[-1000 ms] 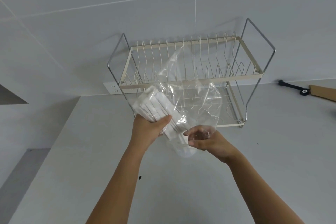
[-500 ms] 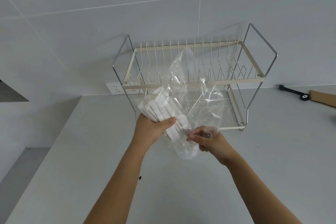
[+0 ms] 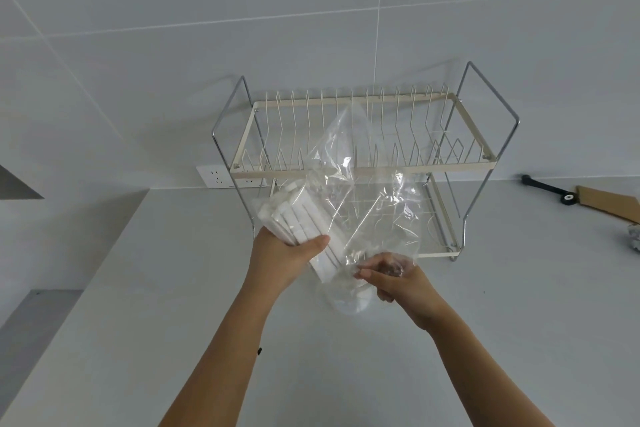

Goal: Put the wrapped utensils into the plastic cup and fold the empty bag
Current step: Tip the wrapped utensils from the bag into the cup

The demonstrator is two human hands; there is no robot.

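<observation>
Left hand (image 3: 291,258) is wrapped around a bunch of wrapped utensils (image 3: 300,222), fingers curled under and thumb pressed over the top. Right hand (image 3: 391,282) is pinched shut on the clear bag (image 3: 360,194) and seems to hold the plastic cup (image 3: 348,300) too, but the see-through stuff makes it hard to tell which part is bag and which is cup. Both hands are up in the air over the grey counter (image 3: 173,322), in front of the dish rack (image 3: 363,163).

The white sticks point down toward the cup, and their low ends look like they are at its mouth or just inside. Their top ends poke out up and to the left.

They look light and thin, and their paper sleeves are probably smooth, so they may slide apart if the grip is loose. Holding them around the middle, as now, seems best. That bag is soft and floppy and looks crinkly; it puffs up tall above the hands. It would likely fold best if laid flat and held by its edges. Thin as it is, the cup could squash if squeezed hard
</observation>
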